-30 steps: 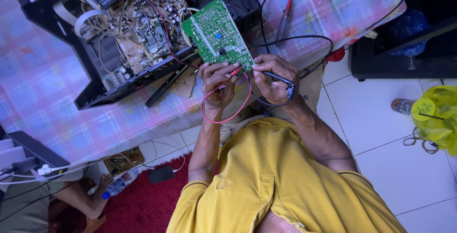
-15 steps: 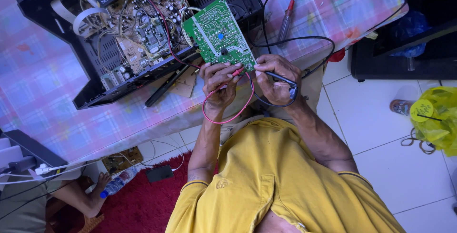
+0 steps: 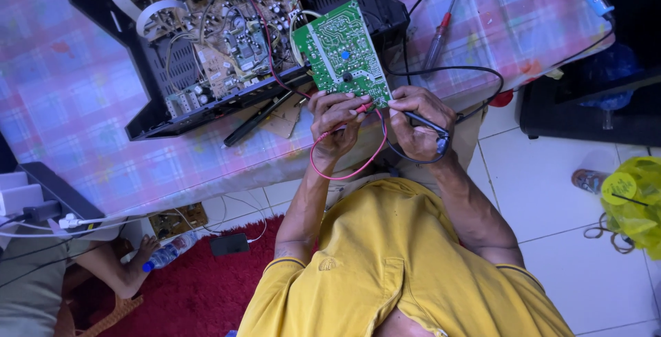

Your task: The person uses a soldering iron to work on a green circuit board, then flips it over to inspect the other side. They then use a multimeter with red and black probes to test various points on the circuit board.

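- Yellow plastic bag [image 3: 637, 203] on the white floor at 3 o'clock, a round yellow disc label on its near side; small plastic bottle with blue cap [image 3: 165, 256] at 8 o'clock by the red rug [image 3: 193, 289].
- Against the frame half a second back: same grips, same tilt of the green circuit board [image 3: 342, 51]; only a slight drift of the whole view.
- Green circuit board propped at 12 o'clock, solder side up, against the opened black chassis [image 3: 227, 48] on the checked tablecloth [image 3: 76, 123].
- Left hand [image 3: 335, 125] closed around the red probe [image 3: 361, 107], tip at the board's lower edge, red lead looping below.
- Right hand [image 3: 418, 122] closed around the black probe [image 3: 427, 123], just beside the board's lower right corner.
- Red-handled screwdriver [image 3: 438, 34] lying at 1 o'clock, apart from both hands.
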